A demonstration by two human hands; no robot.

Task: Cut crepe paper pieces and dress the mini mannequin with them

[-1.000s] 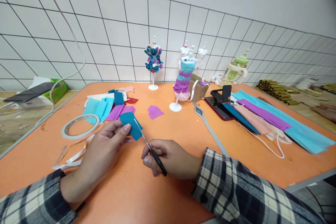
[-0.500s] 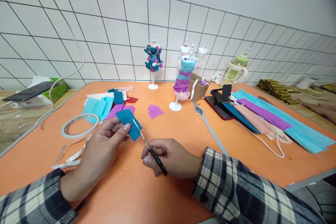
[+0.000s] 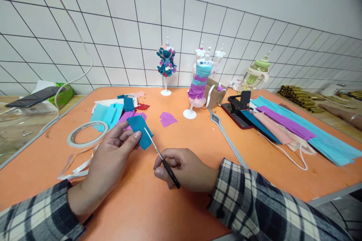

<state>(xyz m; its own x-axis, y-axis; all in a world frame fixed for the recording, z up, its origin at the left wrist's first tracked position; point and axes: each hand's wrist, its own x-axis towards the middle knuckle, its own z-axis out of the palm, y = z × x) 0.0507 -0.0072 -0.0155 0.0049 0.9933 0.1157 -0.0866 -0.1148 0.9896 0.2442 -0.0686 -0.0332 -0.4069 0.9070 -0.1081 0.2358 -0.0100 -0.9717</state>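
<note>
Between the thumb and fingers of my left hand point(image 3: 113, 158) is a piece of dark teal crepe paper point(image 3: 138, 130). My right hand point(image 3: 183, 169) is closed around the black handles of a pair of scissors point(image 3: 169, 173). Their silvery blades point up and left and lie against the right side of the teal piece. Just behind my left hand are light blue paper pieces point(image 3: 106, 116) and purple scraps. A loose purple scrap point(image 3: 167, 119) lies flat beyond the scissors. To the left rests a roll of double-sided tape point(image 3: 74, 140), with peeled white strips near my wrist.
Small dress forms on white stands, one decorated in teal point(image 3: 166, 62) and one in blue and purple point(image 3: 198, 81), stand at the back. Folded crepe paper strips point(image 3: 285, 122), a phone point(image 3: 234, 116), a grey strap point(image 3: 226, 135) and a green-lidded bottle point(image 3: 256, 73) are on the right.
The view has shifted slightly. Both hands hold nearly the same pose, with the scissor blades still at the teal piece.
</note>
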